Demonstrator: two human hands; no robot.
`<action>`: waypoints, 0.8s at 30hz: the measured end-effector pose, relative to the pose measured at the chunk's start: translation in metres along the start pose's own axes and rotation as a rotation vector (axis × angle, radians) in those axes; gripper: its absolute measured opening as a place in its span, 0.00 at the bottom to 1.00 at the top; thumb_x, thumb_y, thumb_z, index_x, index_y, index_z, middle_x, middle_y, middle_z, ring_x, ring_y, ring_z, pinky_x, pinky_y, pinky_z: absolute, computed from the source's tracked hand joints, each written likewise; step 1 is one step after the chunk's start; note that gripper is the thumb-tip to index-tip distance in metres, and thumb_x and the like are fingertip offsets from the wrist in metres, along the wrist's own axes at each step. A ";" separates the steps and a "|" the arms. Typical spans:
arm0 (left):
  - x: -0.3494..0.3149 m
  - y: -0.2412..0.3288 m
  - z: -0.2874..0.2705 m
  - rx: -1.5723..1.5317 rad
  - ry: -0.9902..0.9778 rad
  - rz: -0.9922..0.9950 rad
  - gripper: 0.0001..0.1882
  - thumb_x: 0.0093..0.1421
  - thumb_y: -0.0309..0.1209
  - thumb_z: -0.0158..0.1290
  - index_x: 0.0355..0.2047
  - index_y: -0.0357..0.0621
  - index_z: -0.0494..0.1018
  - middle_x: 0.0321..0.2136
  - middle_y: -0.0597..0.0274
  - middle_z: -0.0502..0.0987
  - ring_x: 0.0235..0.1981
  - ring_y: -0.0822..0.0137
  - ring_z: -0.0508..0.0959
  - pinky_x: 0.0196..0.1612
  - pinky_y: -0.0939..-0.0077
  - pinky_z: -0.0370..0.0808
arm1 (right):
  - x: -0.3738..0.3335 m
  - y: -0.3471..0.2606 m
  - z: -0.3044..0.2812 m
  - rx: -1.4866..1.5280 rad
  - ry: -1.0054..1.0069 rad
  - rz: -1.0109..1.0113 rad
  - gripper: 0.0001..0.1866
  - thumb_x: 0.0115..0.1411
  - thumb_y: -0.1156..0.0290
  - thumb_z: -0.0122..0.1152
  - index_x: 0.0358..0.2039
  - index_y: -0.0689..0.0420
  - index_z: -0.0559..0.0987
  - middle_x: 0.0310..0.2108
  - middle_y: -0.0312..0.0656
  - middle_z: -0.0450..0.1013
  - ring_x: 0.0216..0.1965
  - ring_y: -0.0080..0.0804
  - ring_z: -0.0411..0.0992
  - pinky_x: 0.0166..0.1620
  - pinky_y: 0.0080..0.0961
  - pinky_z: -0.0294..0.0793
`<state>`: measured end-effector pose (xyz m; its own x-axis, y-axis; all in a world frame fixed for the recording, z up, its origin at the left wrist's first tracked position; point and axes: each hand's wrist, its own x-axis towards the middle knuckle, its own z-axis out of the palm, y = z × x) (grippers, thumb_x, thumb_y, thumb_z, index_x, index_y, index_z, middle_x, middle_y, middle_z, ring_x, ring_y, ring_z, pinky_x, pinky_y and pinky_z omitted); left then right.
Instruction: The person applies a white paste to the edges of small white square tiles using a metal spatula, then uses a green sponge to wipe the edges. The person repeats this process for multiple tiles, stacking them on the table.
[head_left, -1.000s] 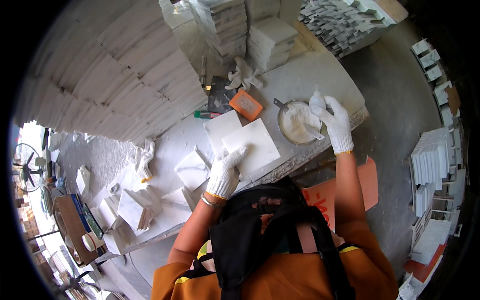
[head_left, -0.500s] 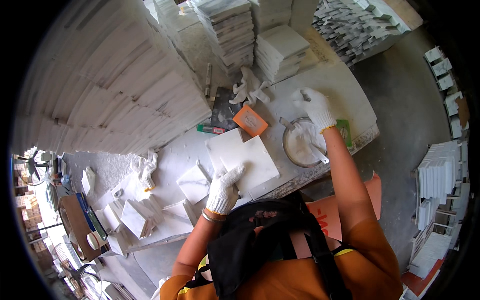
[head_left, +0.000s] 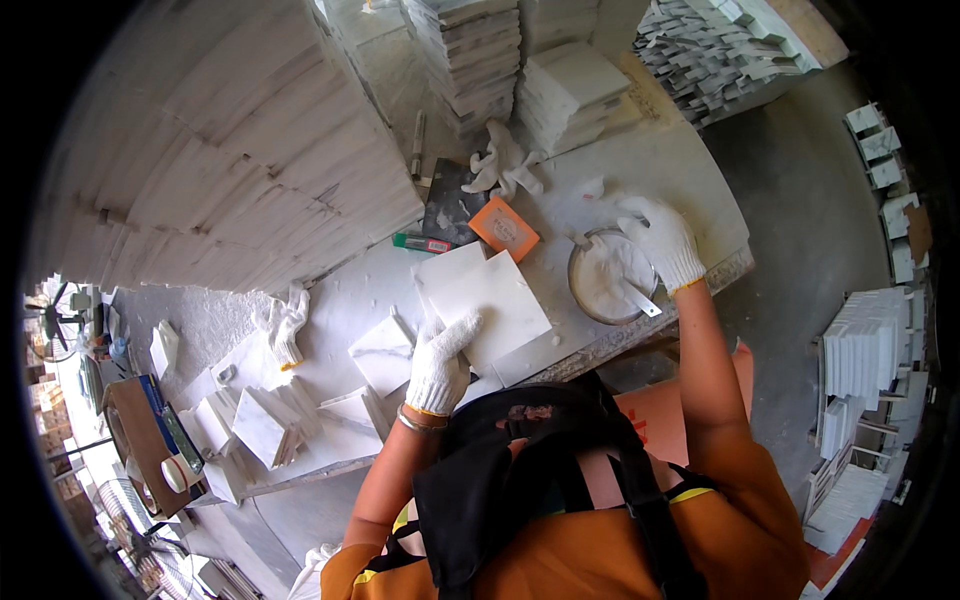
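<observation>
Right hand now sits at the bowl's far-right side, finger spread indeterminable; left hand still holds upper white tile.

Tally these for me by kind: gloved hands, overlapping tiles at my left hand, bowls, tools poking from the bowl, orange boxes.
Gloved hands: 2, left hand and right hand
Overlapping tiles: 2, front tile and back tile
Bowl: 1
Tools: 2, one
Orange box: 1
Total: 8
</observation>
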<state>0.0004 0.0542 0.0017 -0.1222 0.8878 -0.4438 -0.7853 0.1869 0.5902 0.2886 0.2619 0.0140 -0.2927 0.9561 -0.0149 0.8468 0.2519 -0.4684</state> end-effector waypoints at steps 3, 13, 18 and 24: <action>-0.002 0.000 0.001 -0.002 -0.015 -0.021 0.25 0.61 0.21 0.56 0.58 0.34 0.67 0.49 0.56 0.77 0.50 0.64 0.77 0.56 0.70 0.73 | -0.050 -0.022 -0.021 -0.209 -0.071 0.110 0.18 0.59 0.52 0.61 0.43 0.50 0.83 0.37 0.47 0.80 0.40 0.49 0.78 0.43 0.40 0.76; 0.003 -0.009 0.012 0.154 -0.114 -0.064 0.20 0.63 0.22 0.55 0.55 0.32 0.69 0.47 0.56 0.78 0.48 0.65 0.79 0.54 0.71 0.75 | -0.113 -0.027 0.003 -0.194 -0.148 0.186 0.21 0.56 0.51 0.61 0.49 0.43 0.80 0.35 0.49 0.80 0.37 0.52 0.78 0.39 0.47 0.77; 0.004 -0.008 0.025 0.198 -0.132 -0.063 0.17 0.63 0.23 0.56 0.52 0.30 0.72 0.45 0.55 0.79 0.45 0.65 0.80 0.50 0.72 0.76 | -0.127 -0.026 0.004 -0.221 -0.127 0.198 0.23 0.56 0.53 0.61 0.52 0.41 0.79 0.35 0.48 0.80 0.37 0.52 0.78 0.38 0.47 0.77; 0.011 -0.014 0.040 0.286 -0.184 -0.078 0.18 0.63 0.25 0.55 0.53 0.29 0.72 0.45 0.54 0.79 0.45 0.65 0.80 0.51 0.71 0.76 | -0.137 -0.013 0.015 -0.117 -0.128 0.270 0.21 0.57 0.58 0.64 0.52 0.42 0.79 0.36 0.46 0.80 0.38 0.49 0.78 0.40 0.42 0.77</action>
<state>0.0342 0.0779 0.0151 0.0631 0.9222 -0.3816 -0.5831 0.3444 0.7358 0.3111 0.1254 0.0093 -0.0978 0.9661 -0.2388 0.9445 0.0144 -0.3283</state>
